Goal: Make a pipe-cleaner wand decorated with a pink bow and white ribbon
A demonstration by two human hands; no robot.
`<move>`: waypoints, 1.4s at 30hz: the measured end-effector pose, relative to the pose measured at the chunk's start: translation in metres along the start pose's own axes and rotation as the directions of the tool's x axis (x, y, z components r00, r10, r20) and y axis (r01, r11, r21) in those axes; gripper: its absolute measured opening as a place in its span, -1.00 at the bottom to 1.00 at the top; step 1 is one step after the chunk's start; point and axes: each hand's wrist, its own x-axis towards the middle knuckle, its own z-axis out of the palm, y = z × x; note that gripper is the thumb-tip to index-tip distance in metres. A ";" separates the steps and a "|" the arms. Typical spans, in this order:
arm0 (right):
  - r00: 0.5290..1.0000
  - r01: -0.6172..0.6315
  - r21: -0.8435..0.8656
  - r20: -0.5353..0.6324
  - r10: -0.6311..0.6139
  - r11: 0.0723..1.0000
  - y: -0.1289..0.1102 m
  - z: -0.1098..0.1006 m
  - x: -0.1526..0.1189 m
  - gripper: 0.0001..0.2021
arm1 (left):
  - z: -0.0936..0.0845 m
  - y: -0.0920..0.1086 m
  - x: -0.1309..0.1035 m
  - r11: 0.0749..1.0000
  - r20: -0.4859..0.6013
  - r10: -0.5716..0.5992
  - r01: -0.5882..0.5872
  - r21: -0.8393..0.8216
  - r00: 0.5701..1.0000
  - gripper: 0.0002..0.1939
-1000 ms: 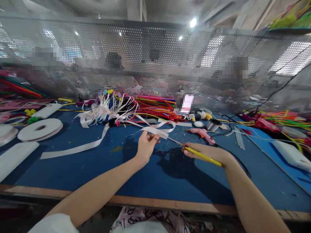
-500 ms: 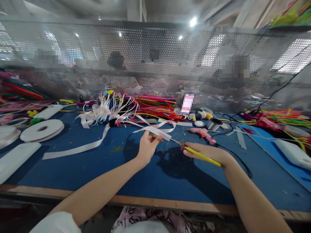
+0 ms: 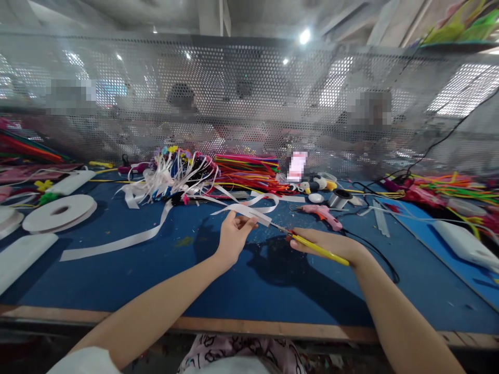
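My left hand (image 3: 234,236) pinches a white ribbon (image 3: 255,214) between thumb and fingers above the table. The ribbon's short end points right, and a loop of it curls behind. My right hand (image 3: 319,241) is wrapped round a yellow-handled tool (image 3: 322,249) with a slim metal tip; I cannot make out its exact kind. That tip meets the ribbon's right end; whether it grips the ribbon is too small to tell. Behind my hands lies a bunch of white ribbons and small coloured flowers (image 3: 169,176). Another ribbon strip (image 3: 117,242) trails leftward across the blue table (image 3: 156,285).
A white ribbon spool (image 3: 78,215) lies at left. A pink glue gun (image 3: 323,214) and a wire spool (image 3: 340,198) sit beyond my right hand, with a black cord. Coloured chenille stems (image 3: 249,171) are piled behind. A perforated metal screen (image 3: 265,104) closes the back.
The whole view has shifted slightly, so things appear a little further left. Both hands keep the same hold, with the tool tip still at the ribbon's end.
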 end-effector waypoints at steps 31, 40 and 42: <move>0.922 -0.013 -0.164 -0.384 -0.052 0.986 0.041 0.009 0.029 -0.55 | -0.059 0.016 0.043 0.161 0.320 0.036 -0.321 0.933 0.947 -0.64; 0.906 -0.126 -0.166 -0.421 0.045 0.978 0.042 0.012 0.030 -0.55 | -0.061 0.017 0.047 0.078 0.457 0.070 -0.461 0.884 0.887 -0.77; 0.900 -0.137 -0.168 -0.432 0.053 0.976 0.044 0.014 0.031 -0.56 | -0.057 0.024 0.044 0.057 0.440 0.133 -0.451 0.891 0.888 -0.74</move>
